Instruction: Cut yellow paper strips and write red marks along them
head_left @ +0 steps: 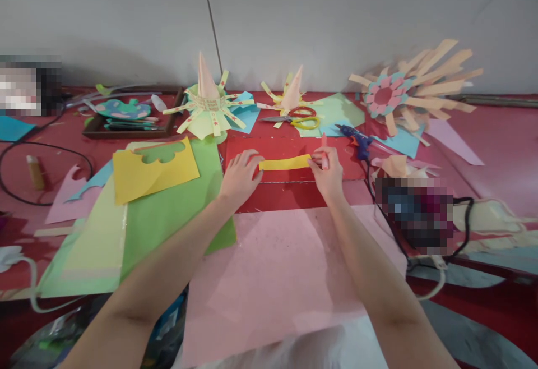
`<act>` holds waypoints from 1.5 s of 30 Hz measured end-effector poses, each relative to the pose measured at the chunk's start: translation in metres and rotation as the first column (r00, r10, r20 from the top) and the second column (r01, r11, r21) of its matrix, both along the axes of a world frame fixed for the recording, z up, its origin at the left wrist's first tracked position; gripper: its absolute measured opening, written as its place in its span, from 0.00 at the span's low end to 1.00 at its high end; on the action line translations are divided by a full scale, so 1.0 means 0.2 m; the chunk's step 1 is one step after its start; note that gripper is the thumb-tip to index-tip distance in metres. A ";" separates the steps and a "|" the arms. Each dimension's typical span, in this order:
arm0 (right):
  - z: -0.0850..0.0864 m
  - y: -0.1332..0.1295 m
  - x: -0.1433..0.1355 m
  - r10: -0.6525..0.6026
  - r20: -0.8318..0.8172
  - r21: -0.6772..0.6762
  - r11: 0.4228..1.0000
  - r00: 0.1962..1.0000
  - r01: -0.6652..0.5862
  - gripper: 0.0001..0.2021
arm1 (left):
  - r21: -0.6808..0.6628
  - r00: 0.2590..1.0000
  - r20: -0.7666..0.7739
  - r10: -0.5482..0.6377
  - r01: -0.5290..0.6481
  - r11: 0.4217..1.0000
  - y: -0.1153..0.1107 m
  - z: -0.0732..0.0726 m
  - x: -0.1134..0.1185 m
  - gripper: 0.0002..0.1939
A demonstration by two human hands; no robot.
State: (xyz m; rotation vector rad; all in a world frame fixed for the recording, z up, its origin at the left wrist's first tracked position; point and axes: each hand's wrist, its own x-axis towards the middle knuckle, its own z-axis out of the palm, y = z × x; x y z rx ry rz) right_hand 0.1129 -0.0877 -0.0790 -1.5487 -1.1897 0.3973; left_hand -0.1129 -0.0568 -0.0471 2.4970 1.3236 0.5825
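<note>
A short yellow paper strip stretches level between my two hands over a red board. My left hand pinches its left end between thumb and fingers. At the other end, my right hand grips the strip with thumb and fingertips. A pink-orange pen stands up between the fingers of that same hand, its tip pointing away from me. Just beyond the hands lie scissors with red and yellow handles.
Paper cone crafts with strips stand along the wall, beside a strip-tailed paper flower. A blue glue gun lies to the right, its cord trailing. Yellow cut paper rests on green sheets at left. A pink sheet covers the front.
</note>
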 end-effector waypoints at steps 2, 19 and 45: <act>0.00 0.01 0.02 0.000 0.007 0.005 1.000 1.000 0.000 0.12 | -0.007 0.989 -0.065 -0.136 0.136 0.991 -0.03 -0.01 0.01 0.17; 0.09 -0.05 -0.07 -0.045 -0.047 0.008 0.999 0.998 0.046 0.21 | -0.040 0.949 -0.200 -0.243 0.240 0.970 -0.08 -0.05 0.05 0.31; 0.08 -0.03 -0.05 -0.001 -0.412 0.101 0.994 0.911 0.047 0.11 | 0.100 0.969 -0.188 -0.160 0.181 0.978 -0.09 -0.09 0.09 0.24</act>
